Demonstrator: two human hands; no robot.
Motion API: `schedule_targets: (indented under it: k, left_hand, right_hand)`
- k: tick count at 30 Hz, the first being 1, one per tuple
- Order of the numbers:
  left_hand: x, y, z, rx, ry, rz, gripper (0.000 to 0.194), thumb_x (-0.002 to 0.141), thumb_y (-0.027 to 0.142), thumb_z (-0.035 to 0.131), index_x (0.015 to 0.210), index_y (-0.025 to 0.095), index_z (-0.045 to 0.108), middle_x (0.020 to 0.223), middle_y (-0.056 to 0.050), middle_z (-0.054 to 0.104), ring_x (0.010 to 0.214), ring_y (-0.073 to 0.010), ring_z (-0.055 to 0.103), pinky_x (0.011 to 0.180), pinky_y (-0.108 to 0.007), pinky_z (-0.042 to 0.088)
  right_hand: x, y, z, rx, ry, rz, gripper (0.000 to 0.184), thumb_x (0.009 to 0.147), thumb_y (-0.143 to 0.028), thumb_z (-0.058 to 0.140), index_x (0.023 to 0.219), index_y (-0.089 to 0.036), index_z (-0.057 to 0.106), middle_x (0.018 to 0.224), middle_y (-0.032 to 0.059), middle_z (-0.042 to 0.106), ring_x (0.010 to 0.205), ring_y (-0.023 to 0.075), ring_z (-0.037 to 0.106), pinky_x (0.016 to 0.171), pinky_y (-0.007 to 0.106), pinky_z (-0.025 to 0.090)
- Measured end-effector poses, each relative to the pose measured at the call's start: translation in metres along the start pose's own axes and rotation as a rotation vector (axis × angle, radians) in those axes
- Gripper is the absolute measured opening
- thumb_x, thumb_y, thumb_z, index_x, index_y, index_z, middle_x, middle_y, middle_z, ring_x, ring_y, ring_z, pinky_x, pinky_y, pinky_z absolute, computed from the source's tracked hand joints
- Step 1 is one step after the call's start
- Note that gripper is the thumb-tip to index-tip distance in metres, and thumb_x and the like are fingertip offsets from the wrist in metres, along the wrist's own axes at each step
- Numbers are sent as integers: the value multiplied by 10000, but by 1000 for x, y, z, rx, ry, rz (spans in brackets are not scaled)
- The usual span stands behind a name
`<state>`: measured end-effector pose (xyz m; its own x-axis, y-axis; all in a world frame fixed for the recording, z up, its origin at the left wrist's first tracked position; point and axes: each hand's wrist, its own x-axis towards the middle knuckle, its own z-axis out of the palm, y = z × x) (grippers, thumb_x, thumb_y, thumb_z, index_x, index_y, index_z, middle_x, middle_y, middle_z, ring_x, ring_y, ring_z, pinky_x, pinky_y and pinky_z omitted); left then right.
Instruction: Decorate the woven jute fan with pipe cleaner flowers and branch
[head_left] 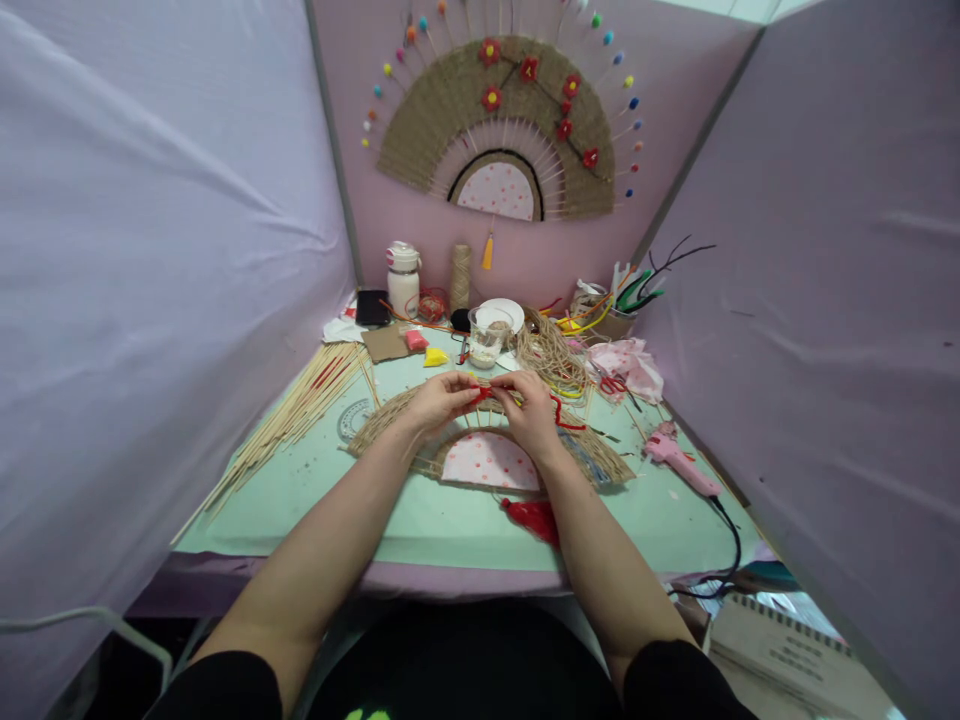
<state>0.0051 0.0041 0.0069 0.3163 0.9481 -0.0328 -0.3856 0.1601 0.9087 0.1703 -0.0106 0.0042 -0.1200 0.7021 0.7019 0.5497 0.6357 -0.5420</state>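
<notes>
My left hand [444, 400] and my right hand [527, 405] meet above a twine-covered fan [397, 412] lying on the table. Both have their fingertips closed on a small bent piece of red pipe cleaner [484, 392], partly hidden by the fingers. Another length of red pipe cleaner [571, 427] rests on the fan, just right of my right hand. Below my hands is the fan's half-round white panel with pink dots [489, 462]. A red tassel [531, 518] lies at the fan's lower edge, beside my right forearm.
Thin wooden sticks [289, 420] cover the table's left side. A pink glue gun [681, 460] and red-handled scissors [613, 385] lie at right. Behind my hands stand a clear cup [486, 345], loose twine [551, 350] and a white bottle [403, 285]. A finished fan [442, 115] hangs on the back wall.
</notes>
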Motion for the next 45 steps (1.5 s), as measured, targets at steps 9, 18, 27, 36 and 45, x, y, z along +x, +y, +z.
schedule_targets:
  k: [9, 18, 27, 36, 45]
  left_hand:
    - [3, -7, 4, -147, 90, 68, 316, 552, 210, 811, 754, 125, 584, 712, 3, 618, 651, -80, 572, 657, -220, 462]
    - [2, -14, 15, 171, 238, 405, 137, 677, 204, 675, 760, 156, 577, 729, 11, 594, 735, -112, 560, 739, -246, 441]
    - [-7, -14, 18, 506, 279, 570, 28, 768, 174, 579, 794, 183, 587, 773, -13, 598, 768, -145, 546, 742, -255, 413]
    - [-17, -10, 20, 685, 110, 678, 81, 769, 155, 582, 782, 215, 634, 883, -67, 610, 926, -206, 532, 910, -321, 370]
    - [-9, -13, 20, 415, 72, 448, 93, 768, 238, 611, 847, 190, 622, 804, -29, 614, 771, -160, 565, 773, -305, 447]
  right_hand:
    - [-5, 3, 14, 248, -51, 210, 131, 797, -277, 589, 860, -206, 680, 853, 28, 686, 815, 183, 614, 789, 320, 472]
    - [-4, -5, 17, 437, -51, 422, 216, 767, -362, 615, 852, -179, 695, 828, 41, 698, 758, 178, 623, 737, 306, 482]
    - [-2, -9, 15, 514, -52, 520, 224, 738, -397, 625, 740, -178, 674, 729, 27, 663, 715, 168, 589, 720, 300, 463]
    - [2, -5, 12, 914, -143, 816, 197, 617, -306, 636, 545, -191, 494, 493, -48, 468, 480, 88, 403, 494, 235, 353]
    - [3, -5, 8, 1066, -207, 945, 135, 608, -272, 598, 602, -189, 491, 484, -66, 426, 420, 63, 317, 446, 224, 284]
